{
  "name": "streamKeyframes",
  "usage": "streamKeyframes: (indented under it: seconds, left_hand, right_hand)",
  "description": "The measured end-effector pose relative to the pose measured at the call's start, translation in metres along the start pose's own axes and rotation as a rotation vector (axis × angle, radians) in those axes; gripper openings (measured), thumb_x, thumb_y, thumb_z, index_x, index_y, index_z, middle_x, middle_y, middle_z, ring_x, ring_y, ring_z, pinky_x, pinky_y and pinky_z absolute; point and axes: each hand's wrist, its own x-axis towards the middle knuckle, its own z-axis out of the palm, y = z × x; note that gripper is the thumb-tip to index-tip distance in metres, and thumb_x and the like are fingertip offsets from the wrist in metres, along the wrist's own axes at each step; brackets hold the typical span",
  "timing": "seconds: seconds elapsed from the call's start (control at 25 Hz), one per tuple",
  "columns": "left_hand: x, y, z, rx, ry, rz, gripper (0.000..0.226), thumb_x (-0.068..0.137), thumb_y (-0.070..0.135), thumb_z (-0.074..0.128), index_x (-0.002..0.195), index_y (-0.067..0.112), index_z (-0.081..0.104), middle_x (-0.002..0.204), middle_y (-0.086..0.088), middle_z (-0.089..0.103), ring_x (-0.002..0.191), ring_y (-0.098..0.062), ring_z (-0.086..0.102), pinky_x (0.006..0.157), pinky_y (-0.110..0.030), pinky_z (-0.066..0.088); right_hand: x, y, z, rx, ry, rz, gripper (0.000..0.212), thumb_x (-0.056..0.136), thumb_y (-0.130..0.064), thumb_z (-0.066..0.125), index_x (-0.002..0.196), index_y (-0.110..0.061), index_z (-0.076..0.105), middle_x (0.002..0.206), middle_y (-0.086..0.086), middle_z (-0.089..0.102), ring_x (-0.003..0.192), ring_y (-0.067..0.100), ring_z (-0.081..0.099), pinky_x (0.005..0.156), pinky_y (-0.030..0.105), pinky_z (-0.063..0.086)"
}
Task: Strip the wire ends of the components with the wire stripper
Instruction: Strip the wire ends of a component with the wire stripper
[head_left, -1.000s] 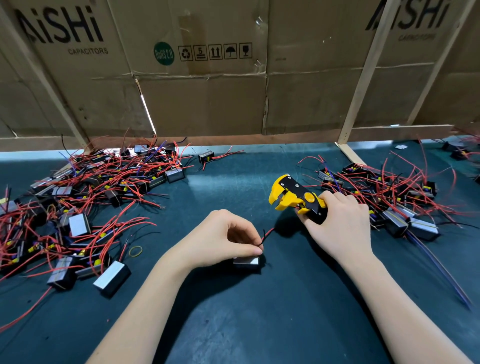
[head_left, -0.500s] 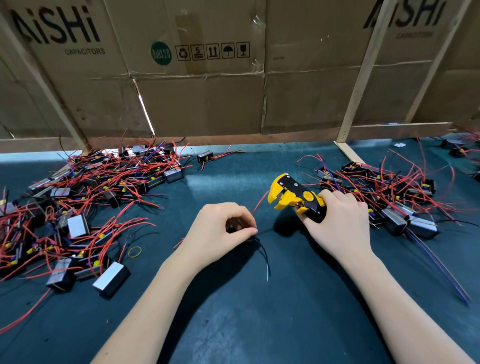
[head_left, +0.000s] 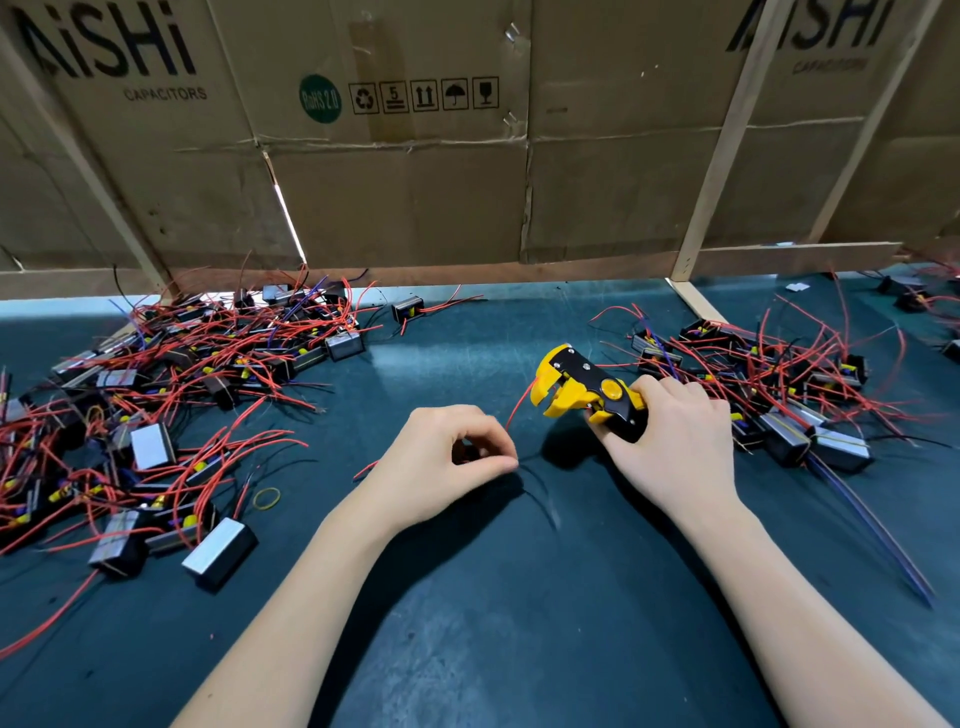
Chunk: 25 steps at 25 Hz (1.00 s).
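On the dark teal mat of the bench (head_left: 467, 649), the left hand (head_left: 441, 467) has its fingers curled around a small dark component (head_left: 464, 451), mostly hidden inside the grasp, pinching it between thumb and forefinger. From that component a thin red wire (head_left: 517, 408) rises up and to the right, its free end reaching the yellow head of the wire stripper. A thin black lead (head_left: 543, 491) trails from the same hand down across the mat.

The right hand (head_left: 670, 441) grips the yellow-and-black plastic wire stripper (head_left: 582, 389) by its handles, the tool's head pointing left towards the left hand; its yellow jaws stand slightly parted at the red wire's tip, though whether the wire sits inside them cannot be told.

To the left lies a large tangled heap of black box-shaped components with red wires (head_left: 171, 395), several showing silvery faces. A yellow rubber band (head_left: 266, 498) lies on the mat just beside that heap. To the right, touching the right hand's far side, is a second heap of similar wired components (head_left: 779, 384). Brown cardboard panels printed with "AiSHi CAPACITORS" (head_left: 415, 182) stand along the back of the bench.
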Motion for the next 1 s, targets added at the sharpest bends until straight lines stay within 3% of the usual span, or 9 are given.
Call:
streamKeyframes:
  seconds: [0.28, 0.44, 0.6, 1.0]
  left_hand:
    - [0.001, -0.003, 0.011, 0.049, 0.139, -0.038, 0.01, 0.089, 0.016, 0.068, 0.081, 0.02, 0.065, 0.071, 0.01, 0.067, 0.07, -0.008, 0.062, 0.065, -0.011, 0.04]
    - [0.002, -0.002, 0.021, 0.015, 0.224, -0.071, 0.015, 0.088, 0.02, 0.07, 0.075, 0.02, 0.063, 0.063, 0.009, 0.064, 0.059, -0.009, 0.059, 0.06, -0.016, 0.044]
    - [0.004, 0.0, 0.029, 0.018, 0.291, -0.104, 0.016, 0.086, 0.02, 0.071, 0.071, 0.02, 0.065, 0.058, 0.01, 0.06, 0.053, -0.004, 0.048, 0.053, -0.011, 0.032]
    - [0.004, 0.001, 0.029, 0.085, 0.267, -0.164, 0.019, 0.082, 0.017, 0.069, 0.065, 0.019, 0.06, 0.052, 0.008, 0.053, 0.052, -0.009, 0.042, 0.056, -0.026, 0.038]
  right_hand:
    - [0.0, 0.0, -0.001, -0.15, 0.054, -0.062, 0.043, 0.069, -0.043, 0.078, 0.086, -0.008, 0.061, 0.083, 0.012, 0.062, 0.084, 0.035, 0.054, 0.075, 0.043, 0.036]
    - [-0.001, -0.003, -0.001, -0.167, 0.093, -0.061, 0.044, 0.069, -0.044, 0.077, 0.086, -0.008, 0.06, 0.083, 0.012, 0.062, 0.084, 0.035, 0.053, 0.075, 0.042, 0.035]
    - [-0.002, -0.005, 0.001, -0.168, 0.088, -0.056, 0.044, 0.068, -0.043, 0.078, 0.085, -0.008, 0.06, 0.083, 0.012, 0.062, 0.084, 0.035, 0.054, 0.075, 0.042, 0.036]
    - [-0.001, -0.005, -0.004, -0.197, 0.058, -0.12, 0.039, 0.069, -0.043, 0.075, 0.081, -0.01, 0.059, 0.078, 0.008, 0.061, 0.081, 0.033, 0.055, 0.074, 0.041, 0.036]
